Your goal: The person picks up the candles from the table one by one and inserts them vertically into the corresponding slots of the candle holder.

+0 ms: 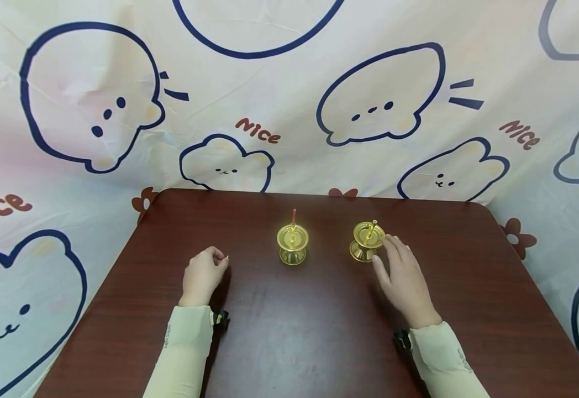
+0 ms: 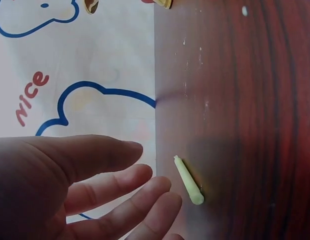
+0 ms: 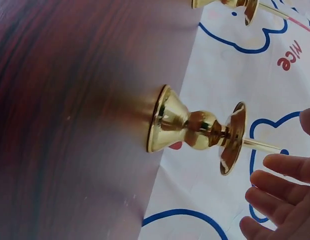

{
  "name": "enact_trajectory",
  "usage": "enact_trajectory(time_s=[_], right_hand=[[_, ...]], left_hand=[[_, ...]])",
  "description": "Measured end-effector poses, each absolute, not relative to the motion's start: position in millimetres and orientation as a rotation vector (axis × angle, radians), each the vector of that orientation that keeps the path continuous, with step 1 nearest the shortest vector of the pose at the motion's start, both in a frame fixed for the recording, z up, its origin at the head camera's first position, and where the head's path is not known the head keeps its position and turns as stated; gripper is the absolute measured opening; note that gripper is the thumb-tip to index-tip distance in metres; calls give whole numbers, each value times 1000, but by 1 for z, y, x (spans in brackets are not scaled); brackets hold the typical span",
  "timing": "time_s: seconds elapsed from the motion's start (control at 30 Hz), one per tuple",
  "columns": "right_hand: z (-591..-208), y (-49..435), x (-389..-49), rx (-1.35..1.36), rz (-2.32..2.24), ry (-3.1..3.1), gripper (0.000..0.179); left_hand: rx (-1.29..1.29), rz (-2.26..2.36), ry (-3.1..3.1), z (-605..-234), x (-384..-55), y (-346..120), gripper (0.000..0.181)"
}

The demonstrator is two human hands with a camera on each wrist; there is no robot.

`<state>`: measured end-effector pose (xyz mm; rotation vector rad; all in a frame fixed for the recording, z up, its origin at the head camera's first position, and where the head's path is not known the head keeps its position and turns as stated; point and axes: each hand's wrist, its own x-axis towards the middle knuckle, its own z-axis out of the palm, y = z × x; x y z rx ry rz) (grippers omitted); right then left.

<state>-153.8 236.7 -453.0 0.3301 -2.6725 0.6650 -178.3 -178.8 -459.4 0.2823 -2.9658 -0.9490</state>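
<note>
Two small gold candlesticks stand upright on the dark wood table. The left candlestick [image 1: 292, 240] carries a thin red candle [image 1: 294, 216]. On the right candlestick [image 3: 197, 131], a slim gold stem [image 3: 262, 146] rises from the dish. My right hand [image 1: 406, 281] is beside this one, its fingers extended near the dish and stem. To the left, my left hand [image 1: 202, 276] hovers low over the table, fingers loosely bent. In the left wrist view, a pale yellow-green candle [image 2: 189, 181] lies on the table just beyond those fingertips, with a gap between.
The brown table [image 1: 289, 331] has rounded far corners. A pale cloth [image 1: 289, 99] with blue-outlined cartoon bears hangs behind it and along both sides. Small white specks [image 2: 200, 57] dot the tabletop in the left wrist view.
</note>
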Motion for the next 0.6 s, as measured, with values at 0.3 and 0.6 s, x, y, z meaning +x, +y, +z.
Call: enact_trajectory(time_s=[0.3, 0.6], right_hand=[[-458, 244, -159, 348, 613, -2776, 64], [-461, 250, -162, 339, 579, -2903, 72]], left_hand=[[317, -941, -3021, -463, -180, -181, 22], [308, -903, -3041, -465, -184, -180, 22]])
